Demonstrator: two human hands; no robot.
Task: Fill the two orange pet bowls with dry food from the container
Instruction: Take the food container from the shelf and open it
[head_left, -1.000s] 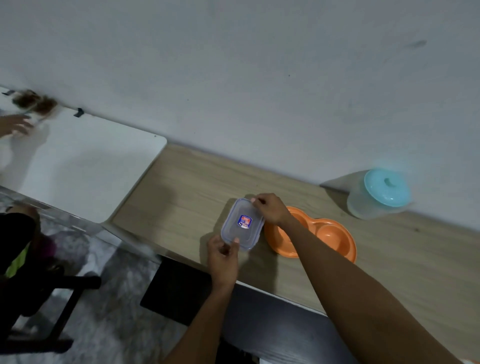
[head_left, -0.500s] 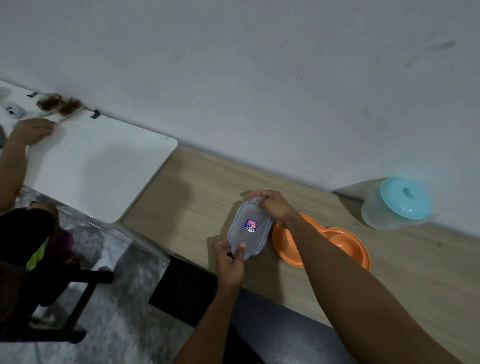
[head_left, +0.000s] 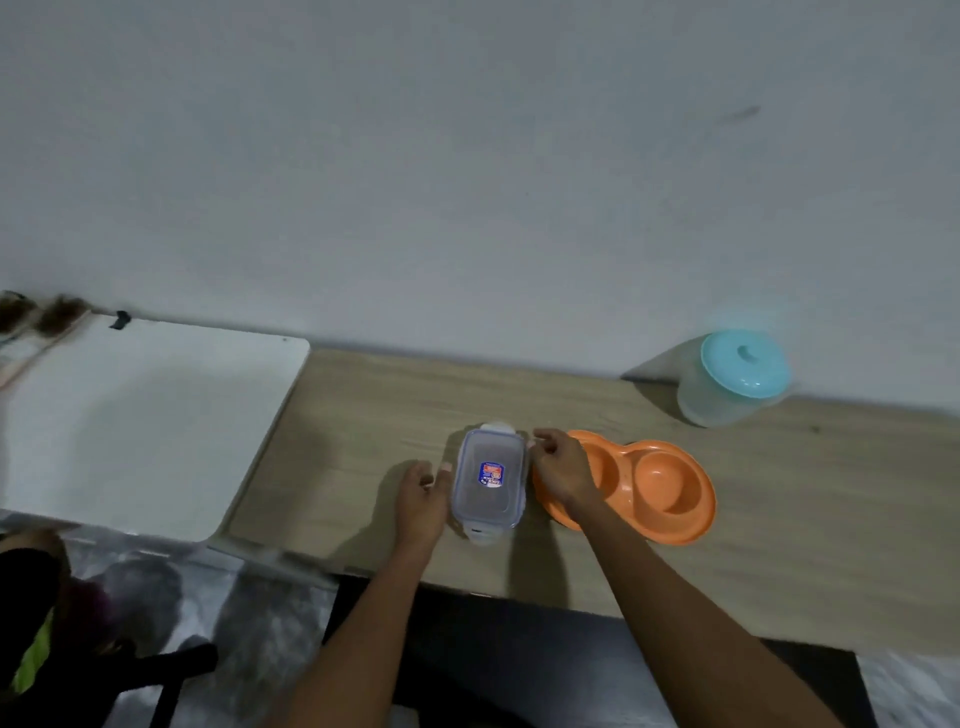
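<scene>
On a light wood-grain tabletop set against a plain pale wall, a small clear rectangular plastic container with a snap-on lid and a blue and red sticker at its centre sits near the front edge, its long sides running away from the viewer. The left hand rests against the container's left long side, fingers loosely curled and the thumb touching the lid's rim, pressing rather than lifting. The right hand is at the container's far right corner, fingers bent around what looks like a lid clasp; whether they pinch it firmly cannot be told. Both bare forearms reach in from the bottom of the view. Just beside the container on its right, partly hidden under the right wrist, lies an orange plastic double pet bowl, two round wells joined in one dish, both wells looking empty. Farther right, close to the wall, stands a translucent round tub with a turquoise lid. A white rounded-corner tabletop adjoins the wooden one on the left.
</scene>
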